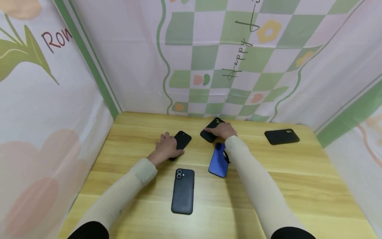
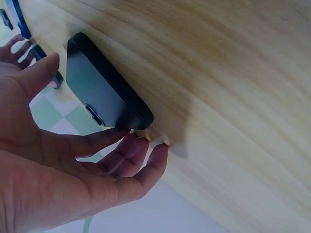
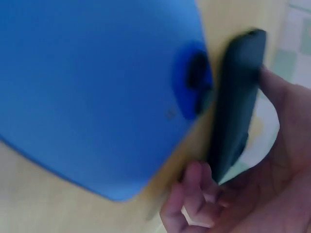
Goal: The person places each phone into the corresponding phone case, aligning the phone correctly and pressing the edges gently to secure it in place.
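Observation:
In the head view my left hand (image 1: 166, 147) spreads over a black phone (image 1: 182, 140) lying at a slant on the wooden table. The left wrist view shows the fingertips (image 2: 158, 158) at one end of that phone, with the thumb standing apart from it. My right hand (image 1: 224, 130) grips another black phone (image 1: 209, 134) near the table's back edge, thumb at one end and fingers at the other. The right wrist view, partly blurred, shows this phone (image 3: 235, 104) tilted on its edge. Just in front lies a blue phone (image 1: 218, 162), partly covered by the right sleeve.
A black phone with two camera lenses (image 1: 183, 192) lies nearest me, back up. At the far right is a flat black phone-shaped piece (image 1: 280, 136) with a pale spot at one corner. Printed cloth (image 1: 137, 66) hangs behind the table (image 1: 134, 126) and at its sides.

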